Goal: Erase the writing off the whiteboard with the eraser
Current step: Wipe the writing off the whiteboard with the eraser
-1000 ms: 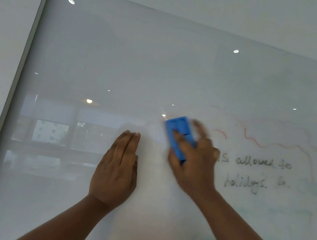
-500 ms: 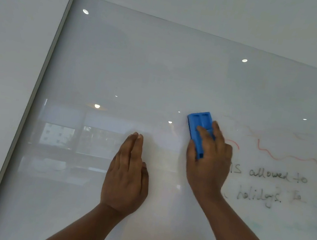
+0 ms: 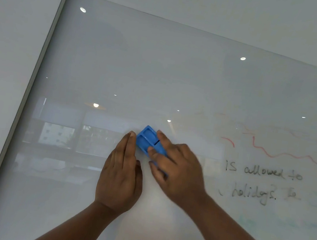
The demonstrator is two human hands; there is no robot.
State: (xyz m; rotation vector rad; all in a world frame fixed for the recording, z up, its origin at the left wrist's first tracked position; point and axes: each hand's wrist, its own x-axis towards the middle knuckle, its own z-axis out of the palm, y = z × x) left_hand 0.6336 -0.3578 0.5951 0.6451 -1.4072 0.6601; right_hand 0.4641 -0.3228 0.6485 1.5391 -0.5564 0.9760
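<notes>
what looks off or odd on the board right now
Nothing is damaged. The whiteboard carries faint smeared red and bluish residue at right, around the black writing and red squiggle. The right hand presses the blue eraser right beside the flat left hand.

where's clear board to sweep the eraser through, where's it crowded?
Free: the whiteboard above both hands, and left of the left hand to the frame. Crowded: right of the right hand and its eraser, black writing under a red line.

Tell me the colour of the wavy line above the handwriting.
Red wavy line, clearest in the head view.
</notes>
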